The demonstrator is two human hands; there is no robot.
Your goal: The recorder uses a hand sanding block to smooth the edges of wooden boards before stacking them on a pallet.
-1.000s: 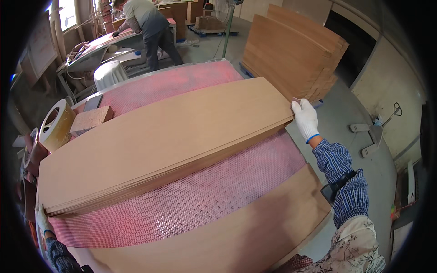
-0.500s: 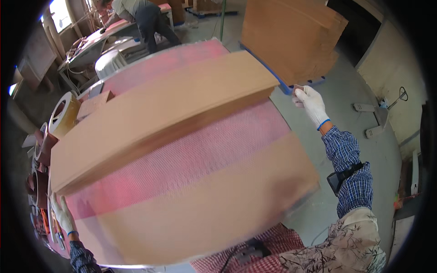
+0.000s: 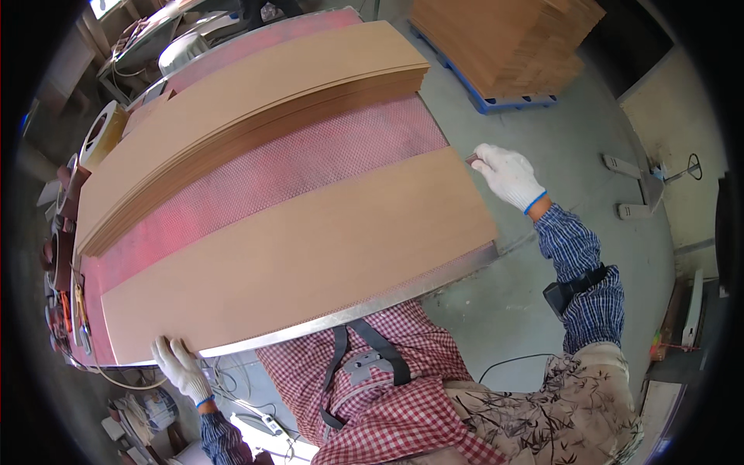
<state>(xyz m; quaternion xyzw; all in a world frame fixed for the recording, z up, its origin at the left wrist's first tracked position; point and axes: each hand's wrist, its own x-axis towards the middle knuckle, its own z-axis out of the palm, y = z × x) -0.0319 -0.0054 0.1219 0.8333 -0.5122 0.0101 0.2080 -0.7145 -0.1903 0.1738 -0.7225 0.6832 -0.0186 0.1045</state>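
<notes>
Head view showed me the pink meshed surface (image 3: 310,163) bearing the tan board (image 3: 310,256) along its near side, where the left hand (image 3: 182,366) rested at the board's edge, fingers extended, gripping nothing. My right hand (image 3: 505,172) hung beyond the board's right end, fingers closed on a small reddish-brown piece (image 3: 471,158). I judged a light left touch and firm right pinch best.

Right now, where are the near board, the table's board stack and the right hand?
Near board (image 3: 301,257): head view, middle of top face.
Board stack (image 3: 242,96): head view, middle of top face.
Right hand (image 3: 508,175): head view, back of the hand.
</notes>
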